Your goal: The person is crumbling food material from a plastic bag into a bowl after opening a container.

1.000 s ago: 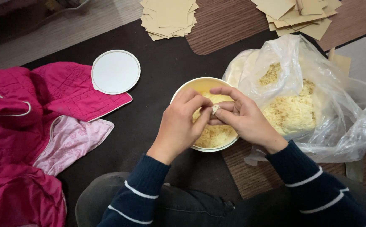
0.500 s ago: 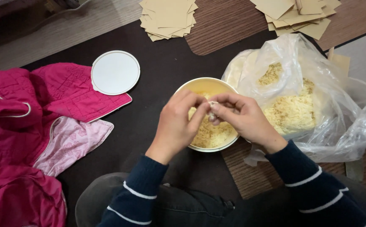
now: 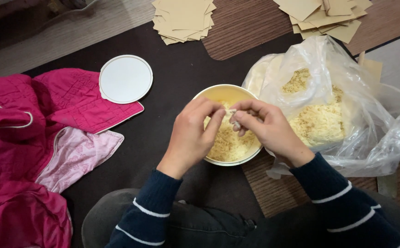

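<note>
Left hand (image 3: 194, 135) and right hand (image 3: 265, 126) over the crumb-filled bowl (image 3: 209, 94), fingertips pinching one small pale piece (image 3: 233, 111) together.

We see two hands — left hand (image 3: 191, 138), right hand (image 3: 268, 128) — bare, no gloves, rings or watch showing. We note dark navy knit sleeves on both arms, ribbed at cuff. Thin white stripes ring each sleeve — one on left forearm, two on right. Dark grey trousers over the knees at lower edge.
</note>
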